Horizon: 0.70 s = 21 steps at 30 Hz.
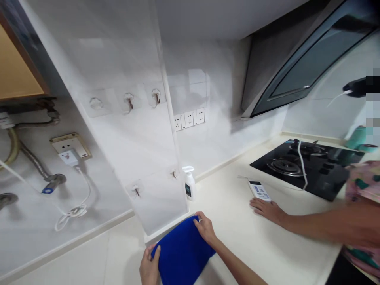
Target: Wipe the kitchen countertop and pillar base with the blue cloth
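Note:
A blue cloth (184, 249) is stretched between my two hands, low in the head view, in front of the white wall pillar. My left hand (149, 264) pinches its left upper corner, thumb on the near face. At the right upper corner my right hand (205, 228) grips the cloth between thumb and fingers. The cloth hangs over the pale countertop (237, 237); whether its lower edge touches the counter is out of view. Behind it, by the pillar's edge, stands a white spray bottle (189, 184).
Another person's hand (270, 210) rests on the counter at a white power strip (259, 190), with a cable running over the black gas hob (297, 166). Clear hooks (129, 102) stick to the pillar. A plugged-in charger (69, 157) is on the left wall. A range hood (297, 79) overhangs the right.

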{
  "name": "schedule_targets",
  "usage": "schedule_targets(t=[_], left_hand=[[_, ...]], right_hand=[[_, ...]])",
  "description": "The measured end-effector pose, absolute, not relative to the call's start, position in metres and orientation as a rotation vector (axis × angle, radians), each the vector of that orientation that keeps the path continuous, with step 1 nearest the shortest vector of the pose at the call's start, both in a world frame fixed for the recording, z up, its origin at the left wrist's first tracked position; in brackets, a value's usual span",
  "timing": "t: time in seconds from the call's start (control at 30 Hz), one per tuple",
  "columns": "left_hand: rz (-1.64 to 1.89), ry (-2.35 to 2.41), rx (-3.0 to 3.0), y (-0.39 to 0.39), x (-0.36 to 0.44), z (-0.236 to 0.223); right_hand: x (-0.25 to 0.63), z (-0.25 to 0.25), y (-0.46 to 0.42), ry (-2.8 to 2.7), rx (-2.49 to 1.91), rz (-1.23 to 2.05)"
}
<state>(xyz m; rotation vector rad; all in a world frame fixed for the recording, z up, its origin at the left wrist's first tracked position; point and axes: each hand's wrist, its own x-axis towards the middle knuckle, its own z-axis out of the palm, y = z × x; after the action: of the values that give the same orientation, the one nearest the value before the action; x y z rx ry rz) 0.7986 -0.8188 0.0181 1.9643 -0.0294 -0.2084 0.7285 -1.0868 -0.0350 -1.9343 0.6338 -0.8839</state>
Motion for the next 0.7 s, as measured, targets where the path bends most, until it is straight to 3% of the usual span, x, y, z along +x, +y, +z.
schedule_targets(t=[0.5,0.7], left_hand=[[0.365,-0.351,2.299,-0.844,0.849,-0.001],[0.079,-0.289,2.235,-0.821,0.874,-0.003]], right_hand=[[0.779,-0.073,-1.074,0.806,-2.168,-1.065],[0.764,-0.076,-1.07,0.718,-2.491,-0.899]])
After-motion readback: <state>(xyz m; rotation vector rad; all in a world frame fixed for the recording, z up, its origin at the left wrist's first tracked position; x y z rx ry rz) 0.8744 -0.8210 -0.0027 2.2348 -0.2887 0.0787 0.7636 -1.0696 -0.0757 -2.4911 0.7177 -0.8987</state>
